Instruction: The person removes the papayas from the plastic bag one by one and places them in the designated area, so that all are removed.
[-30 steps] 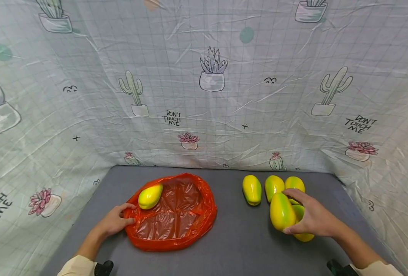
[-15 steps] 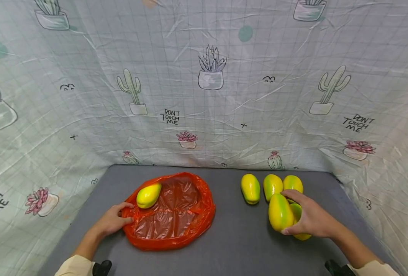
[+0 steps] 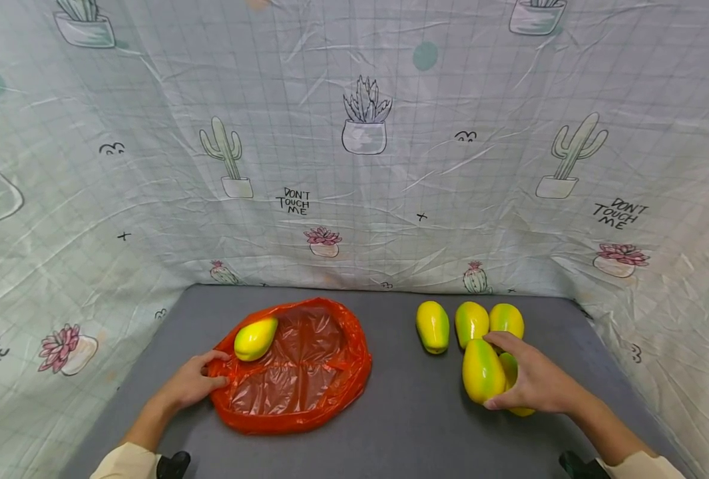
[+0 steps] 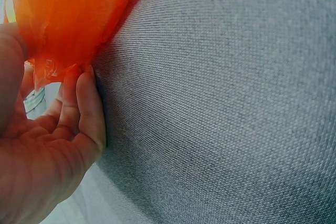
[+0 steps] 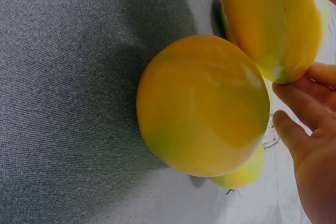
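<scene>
My left hand (image 3: 189, 382) pinches the left edge of a red plastic bag (image 3: 306, 422) lying spread open on the table. In the left wrist view, the fingertips meet the orange-red film (image 4: 68, 19). One yellow papaya (image 3: 255, 338) rests inside the bag at its left. On the other side, my right hand (image 3: 536, 376) grips a yellow-green papaya (image 3: 482, 372) between thumb and fingers. Behind that one, another papaya (image 3: 510, 370) is partly covered by the hand. The right wrist view shows the gripped papaya (image 5: 273, 24) close against a nearer papaya (image 5: 202, 108).
Three more papayas stand toward the back right: a left one (image 3: 433, 327), a middle one (image 3: 471, 323) and a right one (image 3: 506, 320). Grey cloth (image 3: 408, 412) covers the table between bag and fruit. A patterned curtain (image 3: 354, 179) encloses the back and sides.
The view drifts slightly. My right hand and its papaya shift a little left, while the left hand stays at the bag's edge.
</scene>
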A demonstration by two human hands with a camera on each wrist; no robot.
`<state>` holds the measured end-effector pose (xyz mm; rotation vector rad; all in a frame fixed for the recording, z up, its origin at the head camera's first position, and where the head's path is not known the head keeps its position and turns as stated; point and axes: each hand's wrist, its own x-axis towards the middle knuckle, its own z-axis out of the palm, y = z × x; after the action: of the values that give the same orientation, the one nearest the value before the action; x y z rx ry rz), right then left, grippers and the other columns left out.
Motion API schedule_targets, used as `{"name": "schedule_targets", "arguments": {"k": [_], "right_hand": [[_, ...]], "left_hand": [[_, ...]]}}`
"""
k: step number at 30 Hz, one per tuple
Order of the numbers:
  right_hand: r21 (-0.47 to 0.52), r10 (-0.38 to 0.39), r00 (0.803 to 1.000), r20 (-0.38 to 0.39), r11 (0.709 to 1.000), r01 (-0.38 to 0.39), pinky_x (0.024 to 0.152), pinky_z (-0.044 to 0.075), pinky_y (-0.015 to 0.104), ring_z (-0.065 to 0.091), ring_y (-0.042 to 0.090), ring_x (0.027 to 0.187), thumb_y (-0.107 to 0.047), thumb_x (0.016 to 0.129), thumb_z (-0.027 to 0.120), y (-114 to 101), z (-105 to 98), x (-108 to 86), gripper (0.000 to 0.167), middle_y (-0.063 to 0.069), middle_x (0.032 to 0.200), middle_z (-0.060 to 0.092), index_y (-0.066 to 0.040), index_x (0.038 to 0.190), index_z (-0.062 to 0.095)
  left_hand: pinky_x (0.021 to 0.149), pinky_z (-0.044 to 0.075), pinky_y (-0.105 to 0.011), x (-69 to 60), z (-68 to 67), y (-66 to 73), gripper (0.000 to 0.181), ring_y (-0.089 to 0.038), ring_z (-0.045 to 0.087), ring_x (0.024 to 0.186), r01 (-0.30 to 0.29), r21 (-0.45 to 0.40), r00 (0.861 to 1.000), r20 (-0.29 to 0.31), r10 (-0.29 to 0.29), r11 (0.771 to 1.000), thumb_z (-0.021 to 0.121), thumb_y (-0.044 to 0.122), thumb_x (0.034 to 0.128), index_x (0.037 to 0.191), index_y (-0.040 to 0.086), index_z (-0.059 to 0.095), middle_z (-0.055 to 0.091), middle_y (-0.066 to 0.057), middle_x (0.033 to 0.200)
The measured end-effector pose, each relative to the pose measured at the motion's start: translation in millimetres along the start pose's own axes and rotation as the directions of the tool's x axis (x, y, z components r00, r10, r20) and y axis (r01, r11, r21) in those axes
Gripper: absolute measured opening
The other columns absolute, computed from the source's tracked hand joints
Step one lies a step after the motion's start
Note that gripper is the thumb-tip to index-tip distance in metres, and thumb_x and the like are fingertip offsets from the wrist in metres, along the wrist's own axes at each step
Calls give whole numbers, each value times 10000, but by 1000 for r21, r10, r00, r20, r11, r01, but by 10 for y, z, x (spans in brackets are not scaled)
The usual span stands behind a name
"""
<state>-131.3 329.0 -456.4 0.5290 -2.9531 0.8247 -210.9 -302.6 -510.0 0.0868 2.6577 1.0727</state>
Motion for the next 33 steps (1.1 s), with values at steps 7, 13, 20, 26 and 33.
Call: {"name": "schedule_targets", "arguments": {"k": [7,13,20,26,33], "right_hand": [[-17,1,1000,2,1000,-1,935,541,457,605,351,1246,-555,653,948,24,8,-9,1068,165,1460,572,-24,1469,510],[-28,10,1000,17,1000,-9,924,540,436,620,308,1189,-571,655,941,38,7,-10,1062,127,1447,595,-41,1473,518],[-64,4,998,57,998,0,969,528,555,612,327,1251,-634,673,904,55,21,22,1111,154,1469,580,-7,1493,491],[-95,-28,998,49,995,32,952,524,542,616,287,1199,-684,631,899,94,47,31,1111,120,1402,619,-37,1456,531],[-64,-28,998,52,997,31,1104,336,739,581,439,1279,-650,602,926,108,62,20,1095,131,1413,622,-38,1431,556]], "left_hand": [[757,539,-324,8,15,9,478,-255,651,959,-13,-6,1000,-9,13,1000,739,131,918,1338,-31,578,641,-249,1195],[739,532,-313,5,25,11,471,-237,645,926,-23,-1,1000,-16,23,1000,744,129,913,1329,-28,587,648,-240,1172],[727,532,-303,-5,11,-5,480,-218,655,909,-33,0,999,-15,33,999,748,128,909,1329,-39,586,663,-240,1158],[718,528,-299,-7,5,-3,479,-203,650,892,-34,-4,999,-14,34,999,747,128,906,1327,-38,588,660,-235,1146],[748,526,-319,7,8,-4,484,-253,649,954,-8,35,1000,-21,8,999,755,159,909,1329,-20,594,616,-272,1198]]}}
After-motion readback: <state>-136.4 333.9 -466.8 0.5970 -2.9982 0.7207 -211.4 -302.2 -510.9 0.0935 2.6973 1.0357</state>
